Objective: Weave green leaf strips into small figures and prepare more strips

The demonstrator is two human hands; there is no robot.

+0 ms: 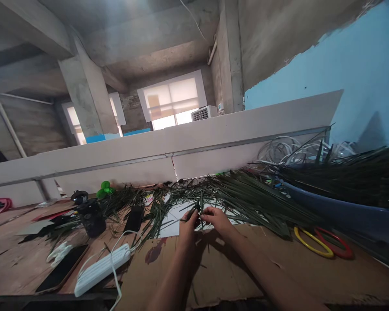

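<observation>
Both hands meet over the far edge of a brown cardboard sheet (162, 259). My left hand (188, 222) is closed on a small bundle of dark green leaf strips (197, 206) that points up past the fingers. My right hand (214, 217) pinches at the same piece from the right, thumb and forefinger together. How the strips are folded or joined is too small to make out. Behind the hands, cut leaf strips (184, 196) lie scattered over a white sheet (171, 220). Long green leaves (246, 194) are heaped to the right.
Scissors with yellow and red handles (314, 244) lie at right, near a blue basin (311, 198) full of leaves. At left are a white power strip (102, 268), a phone (63, 268), a second dark phone (134, 218) and a black bottle (91, 218). A white partition (142, 157) stands behind.
</observation>
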